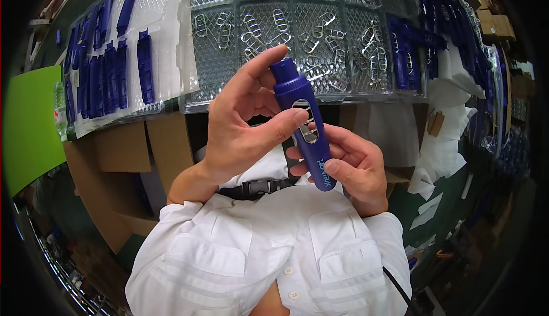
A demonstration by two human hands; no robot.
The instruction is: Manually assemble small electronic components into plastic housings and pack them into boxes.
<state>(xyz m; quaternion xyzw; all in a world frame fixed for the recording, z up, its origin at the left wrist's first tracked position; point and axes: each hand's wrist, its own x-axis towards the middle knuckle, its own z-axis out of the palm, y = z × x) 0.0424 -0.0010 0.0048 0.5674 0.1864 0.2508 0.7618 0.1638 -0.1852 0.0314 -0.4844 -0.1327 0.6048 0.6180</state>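
A long blue plastic casing [295,92] with a narrower neck at its far end is held slantwise in front of my chest. An oval silver frame [311,137] with crossbars sits in its upper face. My left hand [243,121] grips it from the left, the thumb pressing on the frame and the forefinger reaching to the neck. Around the near end, which carries light blue lettering, my right hand [361,170] is closed, thumb on top and fingers partly hidden beneath.
Beyond my hands lies a clear compartmented tray [214,90] of loose silver frames [280,20]. Rows of blue half-shells [146,67] rest on white sheeting at the left. More blue parts [405,58] lie at the right. An open cardboard box [123,147] stands below the table edge.
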